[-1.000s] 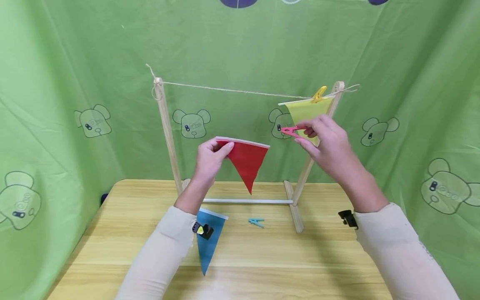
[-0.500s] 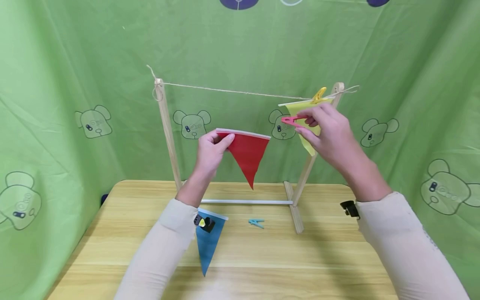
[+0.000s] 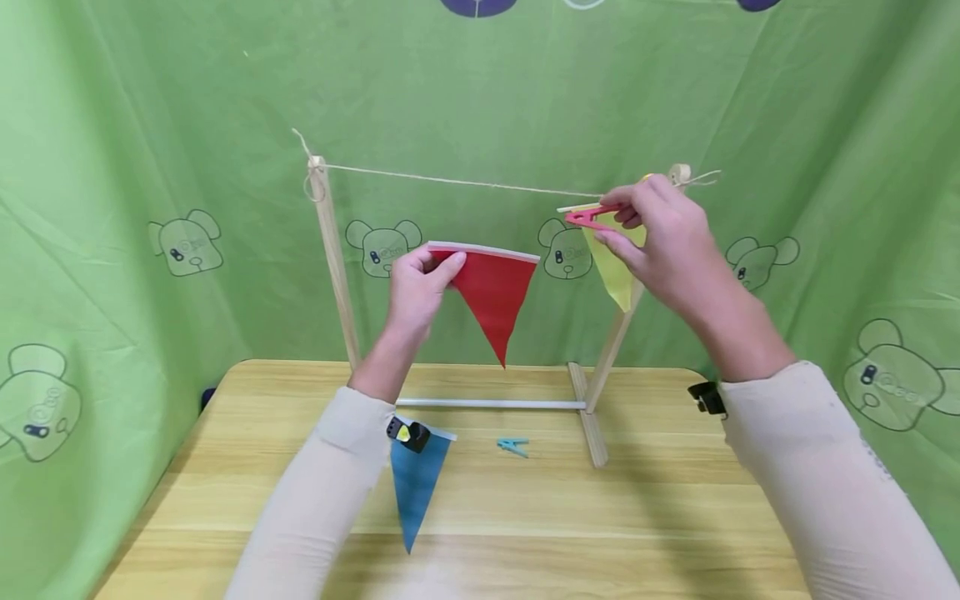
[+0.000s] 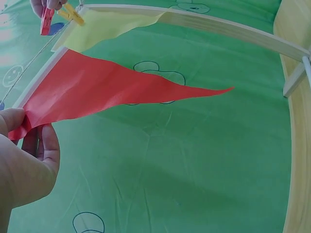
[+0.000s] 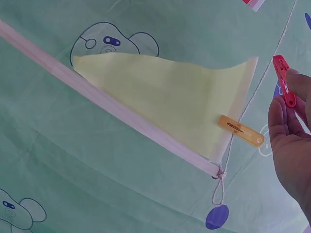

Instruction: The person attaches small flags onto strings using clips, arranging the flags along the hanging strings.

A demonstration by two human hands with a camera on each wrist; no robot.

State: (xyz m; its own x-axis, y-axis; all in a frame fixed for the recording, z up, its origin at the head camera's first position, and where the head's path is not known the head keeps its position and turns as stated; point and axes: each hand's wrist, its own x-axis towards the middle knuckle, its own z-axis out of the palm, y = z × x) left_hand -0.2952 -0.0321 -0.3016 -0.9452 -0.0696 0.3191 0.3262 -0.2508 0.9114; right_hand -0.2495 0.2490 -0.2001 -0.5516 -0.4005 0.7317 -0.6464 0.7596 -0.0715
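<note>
My left hand (image 3: 418, 287) pinches a red triangular pennant (image 3: 498, 292) by the left end of its white top strip, and the point hangs down. The pennant is held below the string (image 3: 450, 180) of a wooden frame. Pinched between thumb and fingers of my right hand (image 3: 663, 237) is a pink-red clothespin (image 3: 588, 217), its nose toward the left. Behind that hand a yellow pennant (image 3: 618, 267) hangs at the string's right end. A yellow clothespin (image 5: 240, 130) clips it there, plain in the right wrist view but mostly hidden in the head view.
On the wooden table (image 3: 600, 533) lie a blue pennant (image 3: 420, 487), partly under my left sleeve, and a light-blue clothespin (image 3: 513, 447). The frame's left post (image 3: 335, 258), right post (image 3: 611, 358) and white crossbar (image 3: 491, 403) stand behind. Green curtain (image 3: 480, 92) surrounds the table.
Both hands have risen toward the string, the left with the red pennant and the right with the pink-red clothespin. My right hand now covers most of the yellow clothespin in the head view.
</note>
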